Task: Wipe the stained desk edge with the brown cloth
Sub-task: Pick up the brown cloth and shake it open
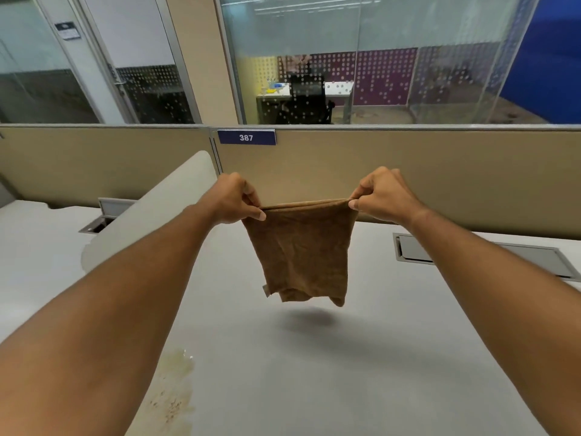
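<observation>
A brown cloth (301, 251) hangs folded in the air above the white desk (330, 372). My left hand (234, 199) pinches its upper left corner and my right hand (385, 196) pinches its upper right corner, stretching the top edge between them. The cloth's lower end floats clear of the desk and casts a shadow below. A yellowish-brown stain (174, 391) spreads over the desk at the lower left, partly hidden by my left forearm.
A beige partition (440, 171) with a blue "387" label (246, 137) closes the desk's far side. A white side divider (163, 196) stands at the left. Grey cable hatches sit at the right (415, 248) and the left (105, 215). Glass walls rise behind.
</observation>
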### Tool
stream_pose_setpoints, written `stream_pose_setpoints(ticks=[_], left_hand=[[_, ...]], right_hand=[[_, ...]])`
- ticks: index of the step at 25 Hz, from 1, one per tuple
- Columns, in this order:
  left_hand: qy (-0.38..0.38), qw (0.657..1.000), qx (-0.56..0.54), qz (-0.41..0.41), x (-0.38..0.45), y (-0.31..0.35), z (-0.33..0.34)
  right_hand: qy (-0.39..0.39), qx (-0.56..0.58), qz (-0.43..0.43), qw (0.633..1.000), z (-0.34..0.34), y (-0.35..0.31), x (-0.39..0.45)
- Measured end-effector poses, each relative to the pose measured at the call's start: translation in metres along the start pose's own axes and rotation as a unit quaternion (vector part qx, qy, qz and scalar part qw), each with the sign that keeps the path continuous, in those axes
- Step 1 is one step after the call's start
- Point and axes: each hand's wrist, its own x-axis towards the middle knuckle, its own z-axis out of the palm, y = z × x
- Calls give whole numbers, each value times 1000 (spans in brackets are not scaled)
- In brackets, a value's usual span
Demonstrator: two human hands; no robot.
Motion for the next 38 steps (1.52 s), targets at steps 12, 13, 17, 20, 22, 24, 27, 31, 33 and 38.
stream_pose_setpoints(ticks=[12, 13, 17, 20, 22, 24, 27, 31, 33, 38], left_hand=[[-11, 1000, 5, 8, -48, -113, -73], [-16, 1000, 5, 14, -49, -127, -77], [-23, 999, 4, 32, -54, -182, -84], [-31, 999, 4, 37, -56, -216, -88], [-24, 999, 6, 42, -58, -232, -89], [-13, 999, 10, 44, -63, -246, -90], [4, 999, 14, 43, -76, -264, -89], [3, 1000, 4, 29, -111, -279, -69], [1, 1000, -6, 15, -136, -286, -52], [-23, 1000, -10, -3, -212, -302, -12]], right_hand=[[-118, -14, 17, 993, 76, -123, 4], [-116, -24, 26, 993, 86, -133, 4], [-108, -54, 44, 992, 130, -170, 5], [-88, -68, 56, 992, 160, -193, 2], [-67, -80, 54, 993, 175, -205, -1], [-51, -88, 54, 993, 189, -218, -6], [-42, -95, 68, 992, 206, -232, -19], [-57, -104, 90, 989, 228, -240, -49], [-66, -107, 97, 987, 240, -240, -72], [-109, -90, 124, 982, 271, -242, -145]])
